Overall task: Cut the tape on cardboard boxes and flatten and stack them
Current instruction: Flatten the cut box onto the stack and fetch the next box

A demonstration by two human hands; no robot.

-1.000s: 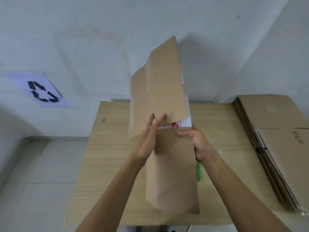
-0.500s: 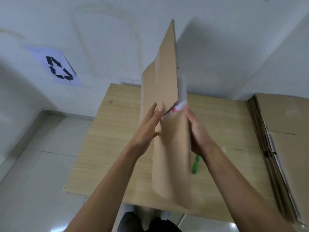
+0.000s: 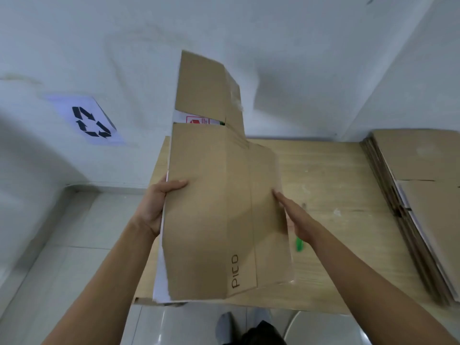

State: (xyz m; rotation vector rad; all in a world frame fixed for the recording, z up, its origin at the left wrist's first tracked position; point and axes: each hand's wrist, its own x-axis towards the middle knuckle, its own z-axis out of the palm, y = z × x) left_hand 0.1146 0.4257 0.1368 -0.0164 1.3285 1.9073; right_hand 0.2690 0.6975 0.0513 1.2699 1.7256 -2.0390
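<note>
In the left hand (image 3: pixel 154 202), fingers behind it, the flattened box (image 3: pixel 206 207).

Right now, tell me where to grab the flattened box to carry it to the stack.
Grip the flattened box by its long side edges at mid-height, one hand from each side, as the left hand does on the left edge. The panel is flat and wide; the top flaps are hinged and would probably fold.

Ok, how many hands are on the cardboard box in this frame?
2. The left hand grips the left edge of the cardboard box, thumb on its front. The right hand lies with straight fingers against its right panel.
</note>
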